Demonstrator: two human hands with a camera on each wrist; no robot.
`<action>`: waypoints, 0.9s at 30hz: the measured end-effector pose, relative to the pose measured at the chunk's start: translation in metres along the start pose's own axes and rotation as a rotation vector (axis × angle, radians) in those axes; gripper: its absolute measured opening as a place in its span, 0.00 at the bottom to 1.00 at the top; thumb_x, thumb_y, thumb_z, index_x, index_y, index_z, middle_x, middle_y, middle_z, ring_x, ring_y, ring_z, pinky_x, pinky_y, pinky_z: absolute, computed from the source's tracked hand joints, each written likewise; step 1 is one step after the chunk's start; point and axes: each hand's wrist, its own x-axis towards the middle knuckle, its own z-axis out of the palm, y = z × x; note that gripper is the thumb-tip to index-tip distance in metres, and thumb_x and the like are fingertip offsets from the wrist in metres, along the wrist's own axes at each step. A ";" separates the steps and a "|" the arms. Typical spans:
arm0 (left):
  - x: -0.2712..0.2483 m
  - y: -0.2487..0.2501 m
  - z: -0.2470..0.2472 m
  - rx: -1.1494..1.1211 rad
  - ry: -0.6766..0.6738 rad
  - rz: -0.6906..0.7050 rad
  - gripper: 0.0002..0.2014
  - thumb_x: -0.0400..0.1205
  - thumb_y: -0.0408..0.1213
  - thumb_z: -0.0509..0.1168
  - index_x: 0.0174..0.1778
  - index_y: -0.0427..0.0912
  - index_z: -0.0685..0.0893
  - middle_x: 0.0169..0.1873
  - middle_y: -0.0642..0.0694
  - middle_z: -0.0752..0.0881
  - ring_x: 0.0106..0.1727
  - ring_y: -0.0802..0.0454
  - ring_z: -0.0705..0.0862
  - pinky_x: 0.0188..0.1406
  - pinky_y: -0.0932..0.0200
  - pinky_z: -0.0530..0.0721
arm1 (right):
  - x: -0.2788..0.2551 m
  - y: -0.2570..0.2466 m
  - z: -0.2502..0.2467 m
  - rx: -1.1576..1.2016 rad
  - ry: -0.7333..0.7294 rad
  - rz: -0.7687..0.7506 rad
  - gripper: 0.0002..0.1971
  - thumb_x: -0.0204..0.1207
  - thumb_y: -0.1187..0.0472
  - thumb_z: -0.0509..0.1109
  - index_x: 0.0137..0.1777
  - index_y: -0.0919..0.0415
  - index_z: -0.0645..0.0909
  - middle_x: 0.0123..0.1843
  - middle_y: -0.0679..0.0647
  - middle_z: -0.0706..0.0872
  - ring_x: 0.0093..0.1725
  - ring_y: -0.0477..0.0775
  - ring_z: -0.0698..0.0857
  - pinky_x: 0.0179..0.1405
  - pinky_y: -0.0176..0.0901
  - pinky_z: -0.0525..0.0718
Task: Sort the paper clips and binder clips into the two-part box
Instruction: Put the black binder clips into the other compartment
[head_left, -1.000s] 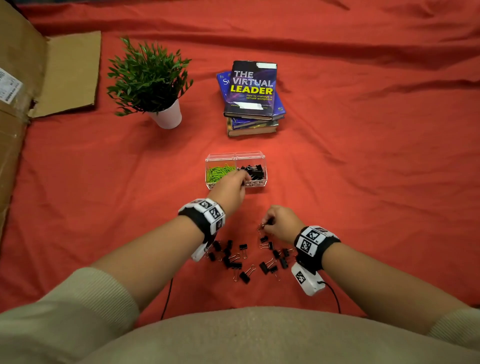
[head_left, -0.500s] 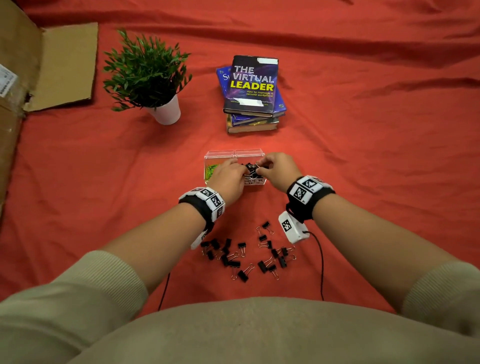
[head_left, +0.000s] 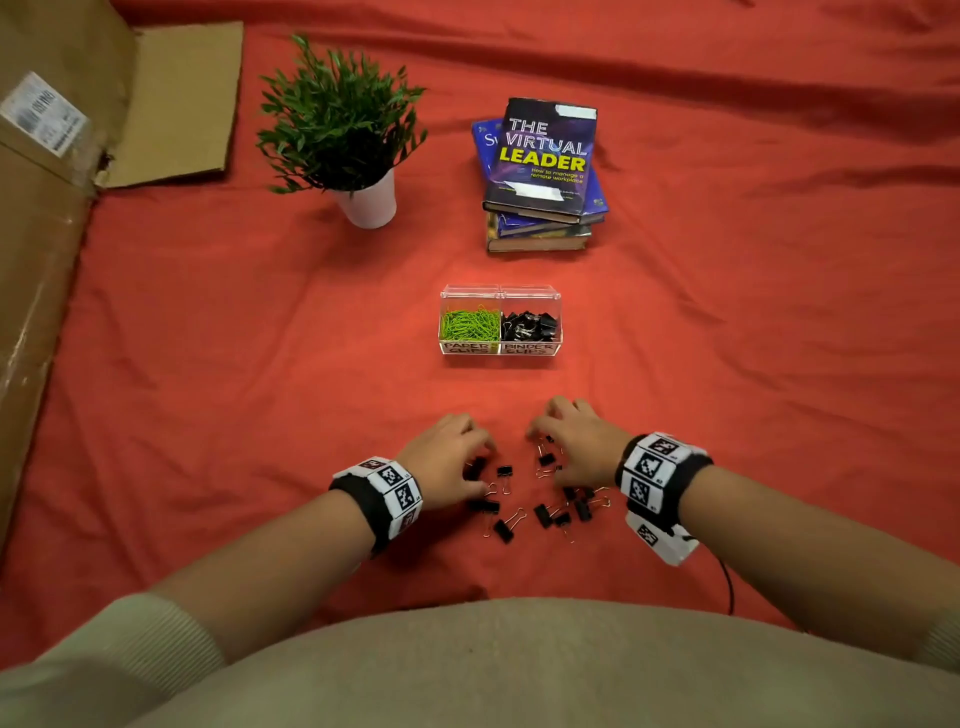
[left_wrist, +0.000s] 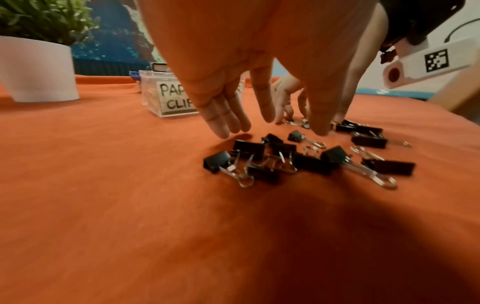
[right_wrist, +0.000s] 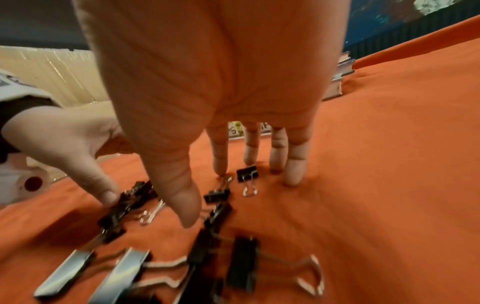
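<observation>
The clear two-part box (head_left: 500, 349) stands mid-cloth, with green paper clips (head_left: 467, 325) in its left part and black binder clips (head_left: 531, 327) in its right part. Several loose black binder clips (head_left: 545, 514) (left_wrist: 309, 160) (right_wrist: 241, 263) lie on the red cloth close to me. My left hand (head_left: 483, 467) (left_wrist: 272, 131) hovers over the left of the pile with straight fingers, its thumb touching a clip, and holds nothing. My right hand (head_left: 545, 454) (right_wrist: 207, 193) reaches down at the pile's far right. Its straight fingertips (right_wrist: 292, 179) rest on the cloth beside two clips.
A green plant in a white pot (head_left: 369, 202) stands at the back left and a stack of books (head_left: 543, 166) behind the box. A large cardboard box (head_left: 47, 208) with an open flap runs along the left edge.
Half a second ago both hands were at the box's binder clip compartment. Both have since drawn back toward me and come down over the loose pile.
</observation>
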 end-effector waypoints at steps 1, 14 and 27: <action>-0.002 0.002 0.002 0.025 -0.023 0.018 0.29 0.69 0.53 0.74 0.65 0.51 0.77 0.56 0.49 0.75 0.59 0.51 0.73 0.60 0.56 0.77 | -0.003 0.000 0.005 -0.023 0.011 -0.010 0.31 0.65 0.53 0.75 0.69 0.49 0.70 0.64 0.52 0.68 0.61 0.55 0.69 0.57 0.52 0.82; 0.001 0.003 0.014 0.057 -0.046 -0.040 0.21 0.75 0.47 0.71 0.61 0.45 0.75 0.55 0.45 0.74 0.60 0.46 0.74 0.60 0.49 0.78 | -0.004 -0.011 0.018 0.031 0.069 -0.002 0.16 0.67 0.60 0.69 0.55 0.54 0.74 0.57 0.53 0.73 0.51 0.59 0.76 0.48 0.51 0.78; -0.004 -0.007 0.014 -0.052 0.065 -0.072 0.18 0.74 0.48 0.71 0.57 0.47 0.81 0.53 0.48 0.75 0.59 0.49 0.74 0.61 0.51 0.78 | 0.010 -0.006 -0.006 0.443 0.273 0.109 0.04 0.68 0.68 0.70 0.38 0.58 0.80 0.42 0.52 0.85 0.41 0.52 0.83 0.42 0.40 0.79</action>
